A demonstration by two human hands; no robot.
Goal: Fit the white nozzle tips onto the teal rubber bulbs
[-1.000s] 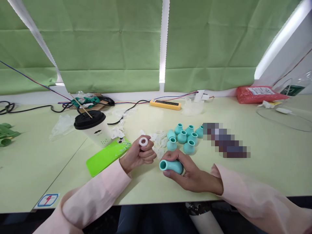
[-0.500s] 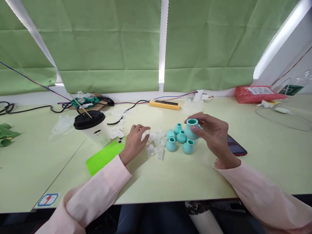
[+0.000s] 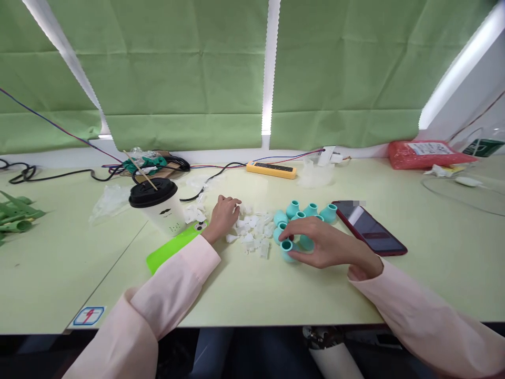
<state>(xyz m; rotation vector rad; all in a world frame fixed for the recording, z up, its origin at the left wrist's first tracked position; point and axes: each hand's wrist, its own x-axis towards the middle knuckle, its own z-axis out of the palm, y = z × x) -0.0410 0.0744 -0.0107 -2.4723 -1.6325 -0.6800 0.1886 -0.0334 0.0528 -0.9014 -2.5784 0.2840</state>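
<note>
My right hand [image 3: 315, 239] pinches a small turquoise vase [image 3: 286, 251] between thumb and fingers at the near side of a cluster. The vase stands upright with its round mouth facing up. Several similar turquoise vases [image 3: 292, 209] stand close together behind it, some partly hidden by my hand. My left hand [image 3: 223, 217] rests at the left edge of a heap of small white and clear plastic pieces [image 3: 252, 227]. Its fingers are curled together, and whatever they hold is hidden.
A white cup with a black lid [image 3: 153, 195] and a lime-green phone [image 3: 173, 250] are at left. A dark red phone [image 3: 373, 231] lies by my right wrist. Behind are a yellow device [image 3: 271, 169], cables and a pink package [image 3: 428, 154]; green leaves [image 3: 18, 213] lie far left.
My right hand has come down and leftward, and the vase it lifted is now low among the others. The white piece at my left fingertips no longer shows. The view has shifted slightly.
</note>
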